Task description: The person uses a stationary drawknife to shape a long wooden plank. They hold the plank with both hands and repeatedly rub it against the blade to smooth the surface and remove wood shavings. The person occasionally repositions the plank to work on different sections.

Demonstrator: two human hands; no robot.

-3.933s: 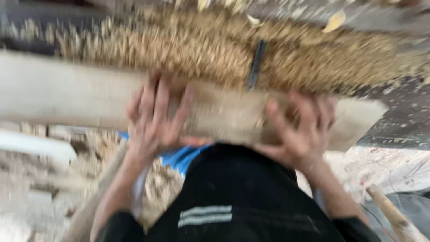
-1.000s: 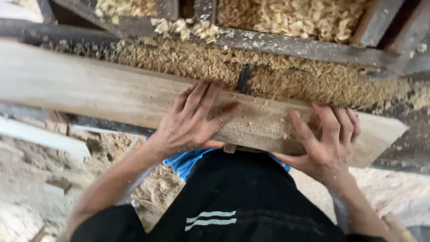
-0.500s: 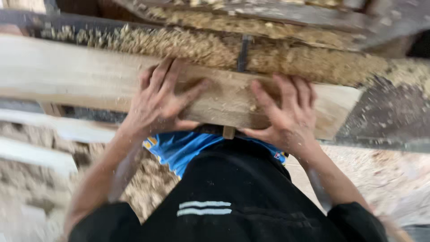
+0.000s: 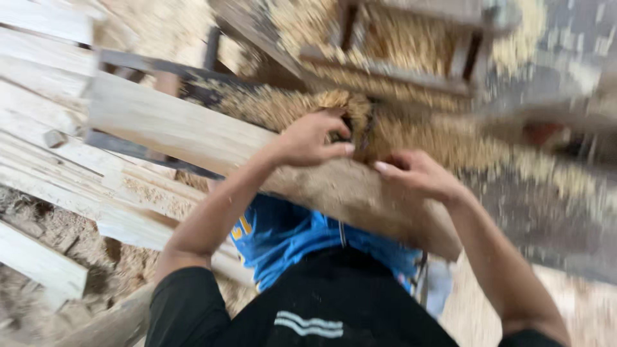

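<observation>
Wood stock: pale planks [image 4: 45, 148] stacked at left of frame; I log them as untouched.
Plank: long board [image 4: 193, 138] runs from upper left down to lower centre, resting on the sawdust-covered frame [image 4: 398, 71].
Left hand [image 4: 312, 138]: fingers curled together, gripping the board's far edge.
Right hand [image 4: 418, 175]: fingers bent, pressed on top; blurred.
Handling: I judge it stiff, moderately heavy, dusty, so slippery; grip both long edges.
</observation>
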